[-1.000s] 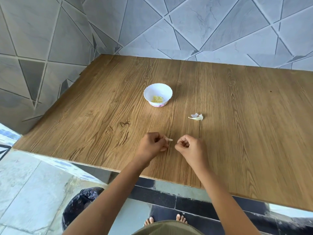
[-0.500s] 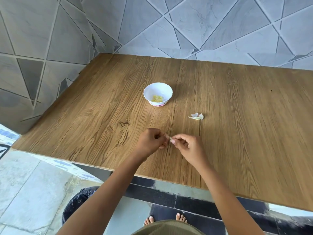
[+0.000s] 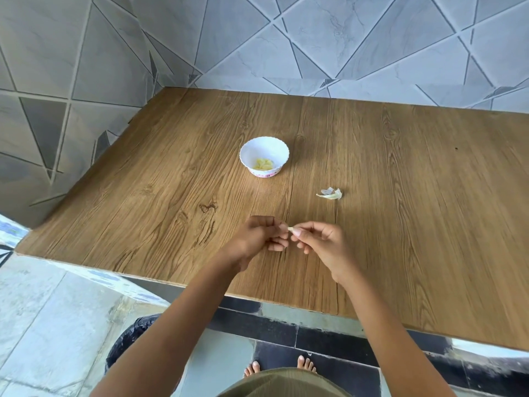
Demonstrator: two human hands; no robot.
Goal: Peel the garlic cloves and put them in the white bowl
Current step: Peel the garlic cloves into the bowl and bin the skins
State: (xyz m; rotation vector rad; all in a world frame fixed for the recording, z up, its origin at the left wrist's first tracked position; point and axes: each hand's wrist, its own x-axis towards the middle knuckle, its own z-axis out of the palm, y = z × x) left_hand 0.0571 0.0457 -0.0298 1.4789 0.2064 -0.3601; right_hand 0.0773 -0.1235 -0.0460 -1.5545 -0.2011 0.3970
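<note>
**Garlic peeling nears its close at a corner table**

At the near edge of the wooden table (image 3: 400,224), I hold one garlic clove (image 3: 290,229) between my two hands, just above the boards. My left hand (image 3: 257,239) is curled round its base; my right hand (image 3: 320,242) pinches the pale tip that shows between thumb and forefinger. Little of the clove is visible, so how much skin remains I cannot tell. To do this well, I judge, I should keep the left grip steady and draw the skin away with the right in small pulls, not crushing the flesh. Farther out and to the right lies a scrap of discarded peel (image 3: 329,194). Beyond it, well apart from my hands, stands the white bowl (image 3: 264,144), with peeled cloves (image 3: 264,163) already inside.
</note>
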